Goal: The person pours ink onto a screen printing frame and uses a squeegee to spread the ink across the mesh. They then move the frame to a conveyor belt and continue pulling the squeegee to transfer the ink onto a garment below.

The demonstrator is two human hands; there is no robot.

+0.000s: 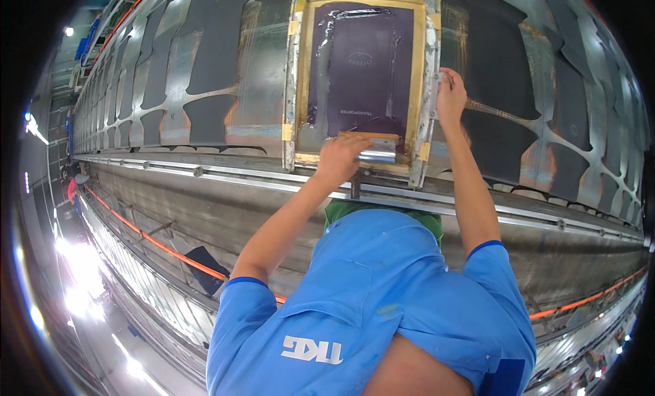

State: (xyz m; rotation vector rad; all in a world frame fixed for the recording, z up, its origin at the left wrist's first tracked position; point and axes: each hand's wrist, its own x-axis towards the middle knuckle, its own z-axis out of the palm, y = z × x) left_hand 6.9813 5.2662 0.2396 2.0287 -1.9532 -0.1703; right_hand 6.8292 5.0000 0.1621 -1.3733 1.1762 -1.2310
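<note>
A screen-printing frame (290, 102) with taped, ink-smeared edges lies on the long table in front of me. Its purple mesh (361, 68) carries a small emblem and some lettering, with wet, glossy streaks along the sides. Across the near end of the mesh rests a squeegee (379, 152) with a metal body and an orange-brown strip. My left hand (341, 156) is closed over the squeegee's left part, hiding that end. My right hand (451, 99) grips the frame's right side, fingers bent at its edge. What lies under the frame is hidden.
Dark grey cut pieces (495, 61) lie in rows along the shiny table to both sides. A metal rail (256, 183) runs along the near edge, close to my body. Behind me stretches an orange bar (164, 239) with a dark piece (207, 263) hanging beside it.
</note>
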